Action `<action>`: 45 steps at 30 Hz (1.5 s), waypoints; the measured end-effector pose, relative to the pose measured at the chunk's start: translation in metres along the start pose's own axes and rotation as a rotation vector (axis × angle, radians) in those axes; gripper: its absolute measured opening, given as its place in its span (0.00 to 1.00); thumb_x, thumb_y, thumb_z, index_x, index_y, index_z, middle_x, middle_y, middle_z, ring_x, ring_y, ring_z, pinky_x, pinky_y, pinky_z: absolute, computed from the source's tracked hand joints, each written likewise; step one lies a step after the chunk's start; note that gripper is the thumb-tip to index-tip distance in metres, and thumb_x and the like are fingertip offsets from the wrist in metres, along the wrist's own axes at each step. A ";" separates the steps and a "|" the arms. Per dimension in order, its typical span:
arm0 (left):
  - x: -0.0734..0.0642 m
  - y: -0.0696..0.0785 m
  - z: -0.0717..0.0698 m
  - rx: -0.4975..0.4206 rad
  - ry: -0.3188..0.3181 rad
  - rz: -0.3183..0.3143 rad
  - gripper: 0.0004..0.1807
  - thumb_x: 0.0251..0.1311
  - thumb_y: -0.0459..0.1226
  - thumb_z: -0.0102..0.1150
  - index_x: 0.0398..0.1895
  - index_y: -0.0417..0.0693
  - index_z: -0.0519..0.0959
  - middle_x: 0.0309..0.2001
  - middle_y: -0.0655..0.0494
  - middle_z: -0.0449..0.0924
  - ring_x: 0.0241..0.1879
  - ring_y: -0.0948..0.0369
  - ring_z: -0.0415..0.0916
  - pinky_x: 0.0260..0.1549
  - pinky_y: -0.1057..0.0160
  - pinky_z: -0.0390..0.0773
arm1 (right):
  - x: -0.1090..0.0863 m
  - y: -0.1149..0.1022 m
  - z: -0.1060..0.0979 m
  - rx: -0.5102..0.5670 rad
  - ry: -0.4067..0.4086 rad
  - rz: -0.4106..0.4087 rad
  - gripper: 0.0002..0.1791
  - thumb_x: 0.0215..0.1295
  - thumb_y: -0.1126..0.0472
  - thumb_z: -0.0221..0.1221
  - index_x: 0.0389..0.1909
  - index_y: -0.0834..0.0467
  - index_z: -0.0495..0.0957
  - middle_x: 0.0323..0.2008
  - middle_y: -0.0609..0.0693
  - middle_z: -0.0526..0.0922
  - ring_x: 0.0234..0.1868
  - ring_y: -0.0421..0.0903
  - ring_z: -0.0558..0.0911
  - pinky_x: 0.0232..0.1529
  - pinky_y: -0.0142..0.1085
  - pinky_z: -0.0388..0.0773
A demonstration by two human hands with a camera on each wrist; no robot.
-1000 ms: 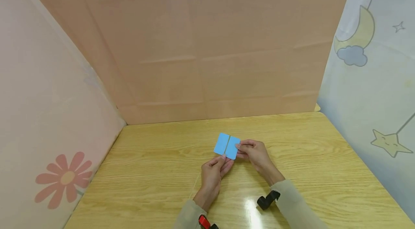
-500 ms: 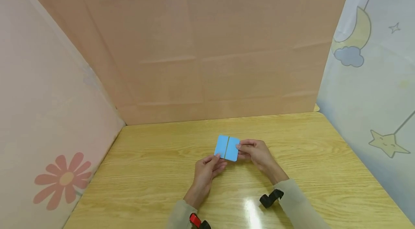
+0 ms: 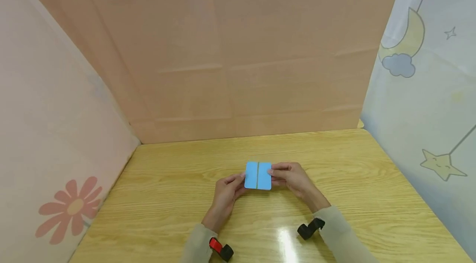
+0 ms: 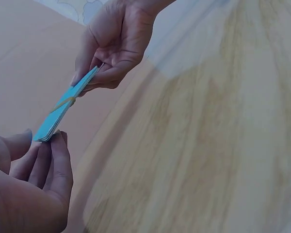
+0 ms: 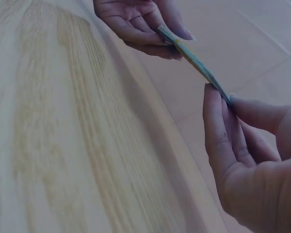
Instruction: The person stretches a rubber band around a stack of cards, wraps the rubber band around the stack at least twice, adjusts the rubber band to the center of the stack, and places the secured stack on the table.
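A thin stack of light blue cards (image 3: 251, 175) with rounded corners is held up above the wooden table. A yellowish rubber band (image 3: 258, 175) runs round its middle. My right hand (image 3: 296, 178) pinches the right edge, thumb on top and fingers beneath. At the opposite edge, my left hand (image 3: 225, 192) holds the stack between thumb and fingertips. Seen edge-on in the left wrist view, the cards (image 4: 63, 109) form several layers, and the left thumb lies right at their near end. The right wrist view shows the stack (image 5: 199, 65) tilted between both hands.
The wood-grain table (image 3: 167, 197) spreads out beneath the hands. A plain pinkish-brown cloth (image 3: 223, 68) hangs behind it. Printed cloths stand at both sides, with a flower (image 3: 74, 207) on the left and a star (image 3: 442, 166) on the right. Each wrist wears a strap.
My left hand has slid from the stack's near edge to its left edge, moving left. The stack has turned straighter and come slightly nearer. The right hand keeps its pinch.
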State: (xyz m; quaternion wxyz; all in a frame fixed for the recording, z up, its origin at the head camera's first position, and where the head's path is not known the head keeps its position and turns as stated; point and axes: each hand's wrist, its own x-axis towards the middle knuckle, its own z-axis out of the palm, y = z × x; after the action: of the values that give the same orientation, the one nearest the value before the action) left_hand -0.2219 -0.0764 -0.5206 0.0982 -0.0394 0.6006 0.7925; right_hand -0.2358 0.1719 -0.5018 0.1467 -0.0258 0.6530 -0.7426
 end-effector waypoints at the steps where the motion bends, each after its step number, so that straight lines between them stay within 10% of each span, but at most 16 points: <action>1: 0.001 0.001 -0.001 0.002 -0.001 -0.001 0.21 0.71 0.37 0.66 0.59 0.29 0.82 0.45 0.53 0.91 0.42 0.63 0.89 0.44 0.65 0.90 | 0.000 0.000 0.000 -0.002 -0.003 0.001 0.20 0.74 0.66 0.63 0.60 0.74 0.77 0.39 0.46 0.87 0.38 0.42 0.89 0.46 0.36 0.91; 20: 0.009 0.002 -0.014 0.117 -0.023 -0.044 0.18 0.67 0.35 0.70 0.56 0.32 0.85 0.40 0.54 0.90 0.35 0.65 0.88 0.42 0.66 0.90 | -0.001 0.009 0.001 0.009 -0.062 0.010 0.17 0.74 0.62 0.65 0.55 0.71 0.84 0.37 0.48 0.92 0.37 0.43 0.92 0.44 0.37 0.91; 45: 0.036 0.017 -0.004 0.297 0.014 -0.009 0.14 0.68 0.37 0.70 0.50 0.36 0.88 0.43 0.45 0.90 0.33 0.65 0.87 0.41 0.64 0.91 | 0.028 -0.004 -0.003 -0.098 0.079 0.047 0.17 0.71 0.66 0.67 0.55 0.73 0.83 0.37 0.51 0.91 0.35 0.44 0.91 0.42 0.37 0.91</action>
State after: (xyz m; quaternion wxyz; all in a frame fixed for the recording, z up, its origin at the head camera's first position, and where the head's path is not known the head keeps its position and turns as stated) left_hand -0.2608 -0.0808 -0.5126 0.1022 -0.0327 0.7118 0.6941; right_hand -0.2636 0.1683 -0.5021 0.1367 0.0119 0.6943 -0.7065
